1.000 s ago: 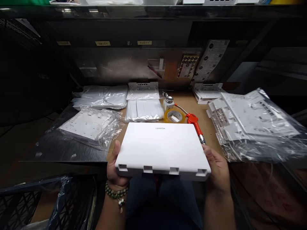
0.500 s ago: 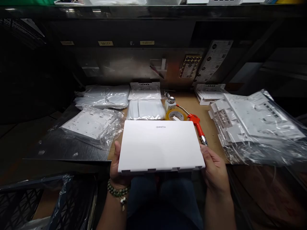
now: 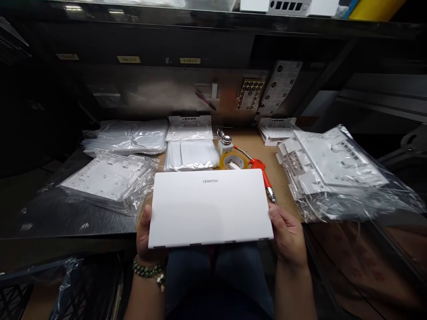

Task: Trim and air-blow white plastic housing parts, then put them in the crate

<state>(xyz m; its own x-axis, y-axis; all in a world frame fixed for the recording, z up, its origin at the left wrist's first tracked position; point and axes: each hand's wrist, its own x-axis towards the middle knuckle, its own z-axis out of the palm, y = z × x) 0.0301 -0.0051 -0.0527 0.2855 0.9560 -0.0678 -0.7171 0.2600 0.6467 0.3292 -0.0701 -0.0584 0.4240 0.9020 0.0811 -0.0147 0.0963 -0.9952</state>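
Observation:
A white plastic cover [image 3: 211, 211] with an upside-down HUAWEI logo spans the space between my two hands, over the bench's front edge. My left hand [image 3: 147, 235] grips its left side, thumb up along the edge and fingers hidden underneath. At the lower right corner my right hand [image 3: 288, 233] holds it with the thumb and curled fingers. Just beyond the cover lie a red air blow gun [image 3: 262, 173], a roll of yellow tape [image 3: 232, 161] and a small white bottle with a metal top [image 3: 226, 144].
Bagged white panels [image 3: 106, 178] lie at the left, and more bagged panels [image 3: 340, 164] at the right. Flat plastic bags [image 3: 191, 155] are stacked mid-bench. Another panel stack [image 3: 278, 129] stands behind. A shelf [image 3: 200, 18] runs overhead. A dark crate [image 3: 43, 275] stands below left.
The camera view has turned slightly to the right, so the bench things appear farther left. The cover tilts a little, its lower edge slots showing less. Both hands keep their hold.

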